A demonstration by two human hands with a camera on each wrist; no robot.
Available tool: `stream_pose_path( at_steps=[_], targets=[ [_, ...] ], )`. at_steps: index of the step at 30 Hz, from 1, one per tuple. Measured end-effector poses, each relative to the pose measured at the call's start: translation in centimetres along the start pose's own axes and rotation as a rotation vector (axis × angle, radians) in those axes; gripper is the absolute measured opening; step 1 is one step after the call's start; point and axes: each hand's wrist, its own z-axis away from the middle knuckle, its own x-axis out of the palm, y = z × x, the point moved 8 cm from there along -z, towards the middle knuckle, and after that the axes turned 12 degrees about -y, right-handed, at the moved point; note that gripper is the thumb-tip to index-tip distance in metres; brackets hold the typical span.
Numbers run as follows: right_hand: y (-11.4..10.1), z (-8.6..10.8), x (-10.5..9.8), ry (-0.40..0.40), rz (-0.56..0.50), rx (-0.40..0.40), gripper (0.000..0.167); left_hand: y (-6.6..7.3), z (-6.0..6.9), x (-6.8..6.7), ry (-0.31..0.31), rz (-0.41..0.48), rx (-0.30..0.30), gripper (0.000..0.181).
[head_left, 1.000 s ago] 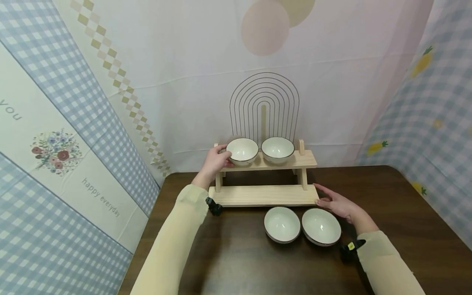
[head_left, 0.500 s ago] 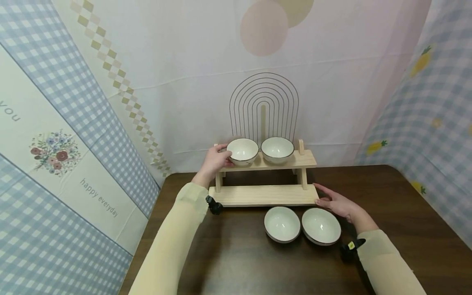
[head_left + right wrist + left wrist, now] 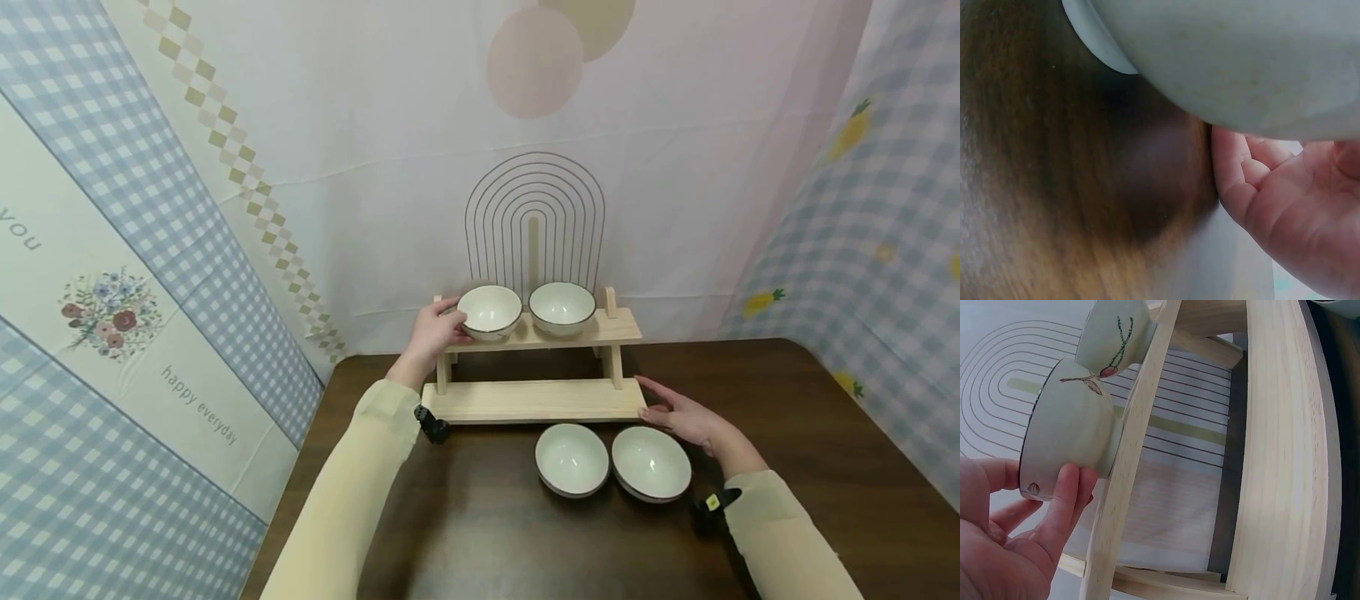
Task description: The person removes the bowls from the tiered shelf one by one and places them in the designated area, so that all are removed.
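Note:
A two-tier wooden stand [image 3: 528, 402] stands at the back of the table. On its upper shelf sit two white bowls with dark rims, a left bowl [image 3: 490, 310] and a right bowl [image 3: 562, 307]. My left hand [image 3: 435, 332] grips the left bowl at its outer side, fingertips on its wall in the left wrist view. At the right end of the lower shelf, my right hand [image 3: 686, 417] holds the corner between thumb and forefinger. Two more bowls, one nearer the middle [image 3: 572, 458] and one at right [image 3: 651, 462], rest on the table before the stand.
The dark brown table [image 3: 480, 533] extends in front of the stand and to both sides. A printed cloth [image 3: 390, 167] hangs right behind the stand, with checked cloth at left and right. The right table bowl lies close below my right wrist.
Both hands and all the bowls keep their places. Only the head view has shifted very slightly.

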Motion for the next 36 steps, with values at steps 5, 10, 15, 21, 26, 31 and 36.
stream_pose_path(
  at_steps=[5, 10, 15, 21, 26, 31, 36],
  targets=[
    [-0.1, 0.0, 0.0, -0.007, 0.013, -0.007, 0.086, -0.3, 0.1, -0.2, 0.001, 0.011, 0.001, 0.056],
    [-0.2, 0.1, -0.1, -0.007, 0.016, -0.014, 0.085, -0.3, 0.5, 0.0, -0.006, 0.017, 0.010, 0.056],
    [-0.2, 0.2, 0.0, 0.002, 0.010, -0.017, 0.085, -0.6, 1.1, -0.2, -0.025, 0.023, 0.027, 0.055],
    [-0.4, 0.3, 0.3, -0.003, 0.018, -0.031, 0.084, -1.4, 2.2, -0.9, -0.039, 0.059, 0.016, 0.054],
    [-0.4, 0.7, 0.9, 0.011, 0.017, -0.033, 0.084, -1.7, 3.4, -1.2, -0.064, 0.069, 0.027, 0.055],
    [-0.2, 1.3, 1.7, 0.025, 0.012, -0.025, 0.083, -2.4, 5.1, -1.4, -0.094, 0.076, 0.033, 0.056],
    [-0.2, 1.9, 2.5, 0.041, 0.001, -0.018, 0.084, -3.5, 6.9, -1.4, -0.129, 0.069, 0.034, 0.055]
  ],
)
